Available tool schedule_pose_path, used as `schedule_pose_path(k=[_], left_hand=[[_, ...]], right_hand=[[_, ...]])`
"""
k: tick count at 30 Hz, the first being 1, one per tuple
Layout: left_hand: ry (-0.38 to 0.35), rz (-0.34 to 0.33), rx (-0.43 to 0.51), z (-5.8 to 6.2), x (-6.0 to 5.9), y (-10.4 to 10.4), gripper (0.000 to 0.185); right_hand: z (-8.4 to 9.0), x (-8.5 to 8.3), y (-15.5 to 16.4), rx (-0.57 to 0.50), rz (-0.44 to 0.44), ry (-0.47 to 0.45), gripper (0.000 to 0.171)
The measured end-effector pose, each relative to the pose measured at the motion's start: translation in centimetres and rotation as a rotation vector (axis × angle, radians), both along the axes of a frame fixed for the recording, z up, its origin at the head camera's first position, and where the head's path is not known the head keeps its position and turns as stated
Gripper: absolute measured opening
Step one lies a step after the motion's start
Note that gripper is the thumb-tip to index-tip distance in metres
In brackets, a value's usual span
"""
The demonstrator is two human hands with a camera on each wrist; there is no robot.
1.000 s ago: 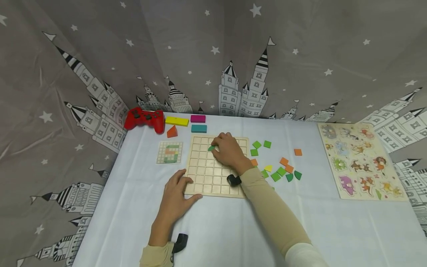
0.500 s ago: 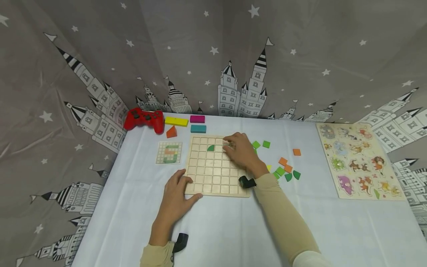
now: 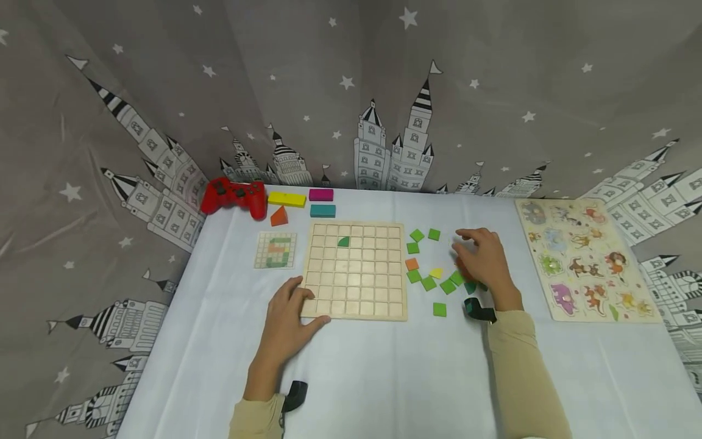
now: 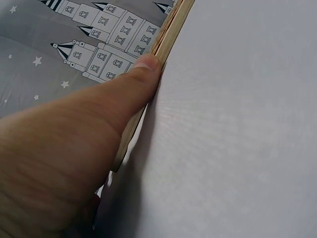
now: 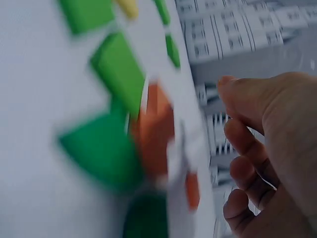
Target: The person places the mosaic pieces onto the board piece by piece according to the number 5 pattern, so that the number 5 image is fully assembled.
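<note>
A wooden grid board [image 3: 353, 275] lies on the table in the head view, with one dark green quarter-circle tile [image 3: 343, 242] set in an upper cell. My left hand [image 3: 287, 314] rests at its near left corner, fingers along the left side and thumb by the front edge. In the left wrist view the thumb [image 4: 141, 74] touches the board's edge. My right hand [image 3: 485, 259] is held above the loose tiles, fingers loosely bent and nothing between them. Below it, in the right wrist view, are a blurred dark green quarter-circle tile [image 5: 101, 151] and orange tiles [image 5: 156, 139].
Several light green square tiles [image 3: 448, 286] and a yellow tile [image 3: 436, 273] lie right of the board. A pattern card [image 3: 275, 250] sits to its left. Behind are a red game controller [image 3: 234, 196] and coloured blocks [image 3: 287, 199]. An animal puzzle [image 3: 589, 259] lies far right.
My right hand has let go of the dark green quarter-circle tile, leaving it in the board, and has moved right over the loose tiles. My left hand stays at the board's corner.
</note>
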State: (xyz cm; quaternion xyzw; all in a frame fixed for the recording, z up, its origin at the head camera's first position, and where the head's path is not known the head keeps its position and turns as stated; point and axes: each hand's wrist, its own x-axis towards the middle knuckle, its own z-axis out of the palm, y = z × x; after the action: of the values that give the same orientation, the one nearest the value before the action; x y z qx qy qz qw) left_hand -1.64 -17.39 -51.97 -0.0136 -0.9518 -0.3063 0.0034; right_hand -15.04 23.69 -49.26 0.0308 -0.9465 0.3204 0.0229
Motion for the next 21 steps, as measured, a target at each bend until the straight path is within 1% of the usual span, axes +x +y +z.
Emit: schedule_pose_path(k=[4,6,11,13,17,21], left_hand=[[0.001,0.005,-0.007,-0.2,0.2,-0.1,0.056],[0.006,0.007,-0.005,-0.3,0.4,-0.2,0.056],[0.016,0.012,-0.003,-0.6,0.7,-0.1,0.056],[0.019,0.008,-0.002,-0.7,0.6,-0.1,0.055],[0.026,0.01,0.005,-0.4,0.4,-0.1,0.055],[0.002,0.013,0.014,0.0,0.3,-0.2,0.055]], right_hand=[[-0.5,1.1,2.8,-0.02,-0.049,0.006,0.038],[-0.7,1.4,3.9,-0.011,-0.071,-0.009,0.041],[-1.1,1.5,5.8,0.067,-0.066,-0.084,0.048],[-1.2,1.4,6.2,0.082,-0.056,-0.101,0.047],[-1.5,1.4,6.3,0.089,-0.066,-0.12,0.039],[-1.4,1.5,6.1,0.12,-0.062,-0.116,0.036]])
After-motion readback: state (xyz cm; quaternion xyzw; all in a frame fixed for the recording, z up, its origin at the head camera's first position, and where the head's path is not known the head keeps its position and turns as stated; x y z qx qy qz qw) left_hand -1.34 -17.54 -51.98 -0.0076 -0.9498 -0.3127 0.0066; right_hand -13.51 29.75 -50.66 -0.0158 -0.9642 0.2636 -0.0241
